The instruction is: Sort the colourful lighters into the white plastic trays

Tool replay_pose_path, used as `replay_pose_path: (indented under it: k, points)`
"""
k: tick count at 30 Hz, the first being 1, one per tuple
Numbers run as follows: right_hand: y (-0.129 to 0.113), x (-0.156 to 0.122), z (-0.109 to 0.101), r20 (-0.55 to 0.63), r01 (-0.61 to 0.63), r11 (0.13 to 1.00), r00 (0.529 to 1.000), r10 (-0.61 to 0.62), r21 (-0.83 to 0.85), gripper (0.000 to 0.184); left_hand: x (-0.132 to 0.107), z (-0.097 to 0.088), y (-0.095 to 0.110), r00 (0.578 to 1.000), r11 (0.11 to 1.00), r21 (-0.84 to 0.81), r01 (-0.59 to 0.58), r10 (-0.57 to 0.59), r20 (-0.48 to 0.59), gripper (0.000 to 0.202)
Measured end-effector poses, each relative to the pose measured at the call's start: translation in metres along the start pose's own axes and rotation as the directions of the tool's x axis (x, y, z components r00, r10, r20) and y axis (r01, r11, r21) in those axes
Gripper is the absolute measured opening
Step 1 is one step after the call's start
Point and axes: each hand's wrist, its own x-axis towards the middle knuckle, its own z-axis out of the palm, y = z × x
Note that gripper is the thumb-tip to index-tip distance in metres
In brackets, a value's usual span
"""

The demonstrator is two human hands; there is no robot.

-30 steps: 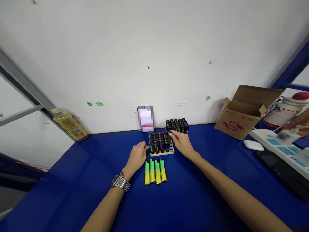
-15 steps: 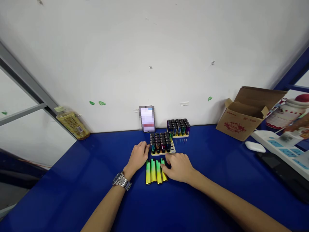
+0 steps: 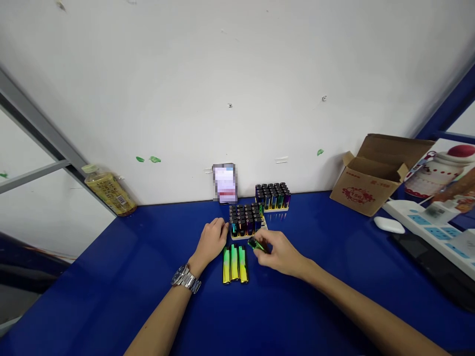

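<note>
My right hand [image 3: 280, 253] pinches a green-yellow lighter [image 3: 257, 244] and holds it just above the blue table [image 3: 315, 296], in front of a white tray [image 3: 248, 235] packed with upright dark-capped lighters. Three more green-yellow lighters [image 3: 234, 264] lie side by side on the table below it. My left hand [image 3: 211, 241], with a metal watch on the wrist, rests half-curled against the left side of that tray. A second full tray of lighters [image 3: 273, 196] stands behind, near the wall.
A phone [image 3: 224, 183] leans on the white wall. A yellow bottle [image 3: 107, 192] lies at the far left. An open cardboard box [image 3: 374, 173], a white mouse [image 3: 389, 224] and a power strip [image 3: 430, 227] sit at the right, where another person's hand [image 3: 454, 190] shows.
My right hand came down from the tray to the row of lying lighters, took the rightmost one and lifted it. Three remain in the row. My left hand stayed put.
</note>
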Motion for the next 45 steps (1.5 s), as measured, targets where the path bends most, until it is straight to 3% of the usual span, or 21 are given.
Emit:
replay_pose_path:
  k: [4, 8, 12, 16, 19, 22, 30, 45]
  points:
    - [0.006, 0.011, -0.006, -0.260, 0.009, 0.958, 0.963, 0.068, 0.286, 0.004, 0.000, -0.001, 0.001, 1.000, 1.000, -0.017, -0.001, 0.001, 0.007, 0.025]
    - [0.014, 0.026, -0.007, -0.324, 0.054, 0.796, 0.928, 0.182, 0.602, 0.009, -0.001, -0.004, 0.004, 1.000, 1.000, -0.027, 0.009, -0.009, 0.003, 0.024]
    - [0.026, 0.032, -0.003, -0.348, 0.056, 0.703, 0.895, 0.279, 0.709, 0.016, -0.001, -0.004, 0.005, 1.000, 1.000, -0.026, 0.016, -0.016, 0.003, 0.024]
    - [0.033, 0.030, 0.002, -0.265, -0.044, 0.606, 0.873, 0.411, 0.794, 0.011, -0.001, -0.003, 0.005, 1.000, 1.000, -0.017, 0.016, -0.015, 0.010, 0.024]
    - [0.034, 0.029, 0.002, -0.096, -0.193, 0.494, 0.860, 0.501, 0.848, 0.036, -0.001, -0.003, 0.005, 1.000, 1.000, -0.021, 0.020, -0.020, 0.015, 0.024]
    - [0.033, 0.030, 0.002, -0.019, -0.283, 0.420, 0.811, 0.585, 0.862, 0.049, -0.001, -0.002, 0.004, 0.999, 0.999, -0.025, 0.024, -0.023, 0.026, 0.024]
    - [0.026, 0.032, 0.003, -0.010, -0.364, 0.408, 0.736, 0.677, 0.837, 0.051, -0.001, -0.001, 0.004, 1.000, 1.000, -0.024, 0.017, -0.016, 0.020, 0.024]
    - [0.028, 0.032, 0.003, 0.016, -0.376, 0.411, 0.754, 0.657, 0.831, 0.051, -0.001, -0.003, 0.005, 1.000, 1.000, -0.025, 0.017, -0.016, 0.012, 0.023]
